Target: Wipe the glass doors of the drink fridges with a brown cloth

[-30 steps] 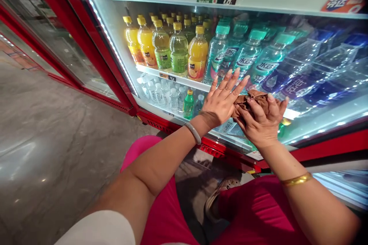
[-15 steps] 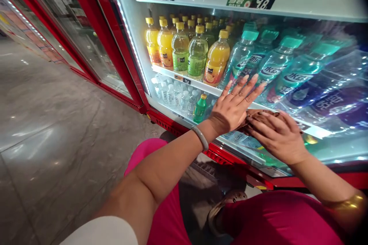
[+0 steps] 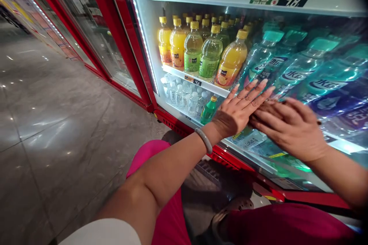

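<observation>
My left hand (image 3: 234, 111) lies flat with fingers stretched out on what looks like the glass front of a drinks fridge. A grey bangle (image 3: 203, 140) circles that wrist. Beside it, my right hand (image 3: 290, 130) presses on the same surface with curled, slightly blurred fingers. Under the right hand is a brown crumpled cloth (image 3: 269, 102), mostly hidden. Behind the hands stand teal-capped water bottles (image 3: 290, 71), an orange juice bottle (image 3: 232, 59) and green-labelled juice bottles (image 3: 211, 55).
The red fridge frame (image 3: 175, 124) runs along the bottom, and a red-framed door (image 3: 115, 26) stands at the left. Lower down are small clear bottles (image 3: 179, 92) and a green bottle (image 3: 208, 110). Grey tiled floor (image 3: 71, 130) lies left of the pink-clad knees (image 3: 169, 199).
The view has swung left, so the fridge appears farther right. My right hand has shifted slightly up, and less of the brown cloth shows. My left hand stays flat.
</observation>
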`<state>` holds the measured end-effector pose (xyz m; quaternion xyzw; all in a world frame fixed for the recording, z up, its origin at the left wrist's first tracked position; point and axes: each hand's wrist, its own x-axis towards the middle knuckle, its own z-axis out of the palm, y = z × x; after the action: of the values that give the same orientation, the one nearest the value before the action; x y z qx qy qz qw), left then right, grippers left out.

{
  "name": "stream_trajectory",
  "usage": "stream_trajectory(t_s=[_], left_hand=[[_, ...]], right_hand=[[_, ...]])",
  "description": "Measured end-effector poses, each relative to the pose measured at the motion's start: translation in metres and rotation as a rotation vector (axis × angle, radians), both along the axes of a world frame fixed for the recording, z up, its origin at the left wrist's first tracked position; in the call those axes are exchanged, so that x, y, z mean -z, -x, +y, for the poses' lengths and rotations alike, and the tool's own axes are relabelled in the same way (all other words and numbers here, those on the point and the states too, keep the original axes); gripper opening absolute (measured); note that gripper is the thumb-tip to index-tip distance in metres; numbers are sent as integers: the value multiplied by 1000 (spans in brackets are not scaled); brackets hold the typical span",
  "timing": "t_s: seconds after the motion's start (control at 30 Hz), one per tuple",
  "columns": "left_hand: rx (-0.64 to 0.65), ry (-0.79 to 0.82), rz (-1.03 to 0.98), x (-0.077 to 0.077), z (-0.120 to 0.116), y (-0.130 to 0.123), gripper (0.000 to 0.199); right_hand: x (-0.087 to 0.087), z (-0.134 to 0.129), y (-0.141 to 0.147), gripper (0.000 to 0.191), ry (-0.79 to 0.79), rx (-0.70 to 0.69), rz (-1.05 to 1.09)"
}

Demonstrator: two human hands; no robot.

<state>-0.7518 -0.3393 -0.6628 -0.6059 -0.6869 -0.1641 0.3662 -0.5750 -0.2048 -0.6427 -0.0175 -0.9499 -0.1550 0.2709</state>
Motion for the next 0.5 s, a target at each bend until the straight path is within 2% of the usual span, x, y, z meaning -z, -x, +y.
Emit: stream_trajectory(t_s=[0.07, 0.13, 0.2, 0.27, 0.33, 0.4, 0.5], left_hand=[[-18, 9, -25, -2, -4, 6, 67], [-24, 21, -46, -5, -8, 13, 72], [-19, 9, -70, -6, -11, 19, 74], [-20, -5, -103, -5, -12, 23, 73], [-6, 3, -130, -3, -12, 25, 72], [8, 6, -153, -1, -12, 26, 72], [22, -42, -189, -4, -13, 25, 74]], right_hand=[[-19, 1, 4, 25, -67, 45, 106], [-24, -1, 12, 27, -207, 1, 308], [-11, -5, 21, 28, -294, -73, 385], [9, -10, 28, 25, -281, -127, 293], [21, -12, 30, 29, -244, -155, 166], [15, -11, 29, 31, -268, -180, 167], [-11, -8, 24, 33, -344, -129, 331]])
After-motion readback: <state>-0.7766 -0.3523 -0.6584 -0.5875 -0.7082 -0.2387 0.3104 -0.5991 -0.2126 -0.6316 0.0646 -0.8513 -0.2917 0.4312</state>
